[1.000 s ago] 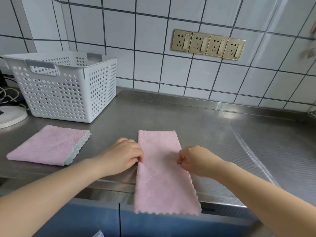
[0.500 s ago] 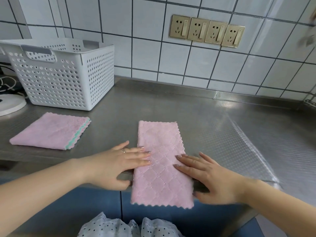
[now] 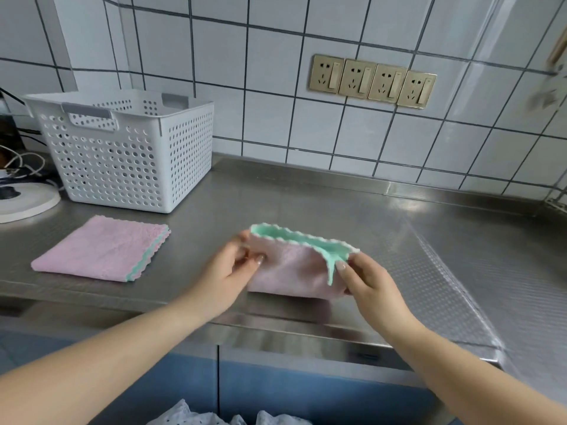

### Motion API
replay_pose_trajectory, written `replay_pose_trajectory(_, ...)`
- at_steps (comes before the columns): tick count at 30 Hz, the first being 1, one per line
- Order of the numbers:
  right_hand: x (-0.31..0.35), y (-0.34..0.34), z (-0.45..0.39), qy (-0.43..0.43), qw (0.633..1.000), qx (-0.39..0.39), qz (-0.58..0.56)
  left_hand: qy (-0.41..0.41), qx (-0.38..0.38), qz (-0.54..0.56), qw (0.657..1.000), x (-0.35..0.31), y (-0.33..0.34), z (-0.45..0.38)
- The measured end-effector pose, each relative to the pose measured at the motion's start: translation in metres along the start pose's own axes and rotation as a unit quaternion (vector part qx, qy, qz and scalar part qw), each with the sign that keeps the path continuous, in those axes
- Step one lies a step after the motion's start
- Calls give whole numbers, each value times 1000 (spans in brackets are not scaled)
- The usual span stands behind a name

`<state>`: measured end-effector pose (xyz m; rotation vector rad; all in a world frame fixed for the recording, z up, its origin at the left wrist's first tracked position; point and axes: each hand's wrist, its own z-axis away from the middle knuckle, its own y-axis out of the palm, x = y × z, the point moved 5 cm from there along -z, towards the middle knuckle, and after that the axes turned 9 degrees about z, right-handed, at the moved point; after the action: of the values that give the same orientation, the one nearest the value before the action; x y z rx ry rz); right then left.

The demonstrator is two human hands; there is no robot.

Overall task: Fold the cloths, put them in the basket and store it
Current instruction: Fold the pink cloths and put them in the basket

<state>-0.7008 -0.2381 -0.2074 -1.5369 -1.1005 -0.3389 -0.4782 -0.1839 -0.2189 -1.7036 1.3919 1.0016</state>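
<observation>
Pink plush on one face and mint green on the other, the cloth [image 3: 291, 265] with scalloped edges is sitting doubled over near the front edge of the stainless steel counter [image 3: 306, 204], its upper corners being raised. The left hand [image 3: 228, 271] is pinching the corner at the cloth's 9 o'clock between thumb and curled fingers; the right hand [image 3: 368, 280] is pinching the corner at its 3 o'clock the same way. At 9 o'clock from them, a folded pink cloth [image 3: 98, 250] is lying flat, showing green along its wavy edge. At 11 o'clock, the white perforated plastic basket [image 3: 129, 161] with grey handles is standing against the tiled wall [image 3: 267, 87]. At 1 o'clock, four brass-coloured sockets [image 3: 372, 81] are lining the tiles. No readable writing is showing anywhere.
</observation>
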Motion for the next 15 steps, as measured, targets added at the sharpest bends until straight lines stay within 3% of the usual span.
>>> replay_pose_trajectory(3,-9,14,-32,93,993,-12,-68,-64,-57,21,996,11,2,-25)
replay_pose_trajectory(9,-42,40,-64,237,967,46,-75,-221,-50,-74,971,53,0,-58)
replay_pose_trajectory(15,-40,43,-66,263,955,95,-100,-308,-10,-93,947,67,-7,-69)
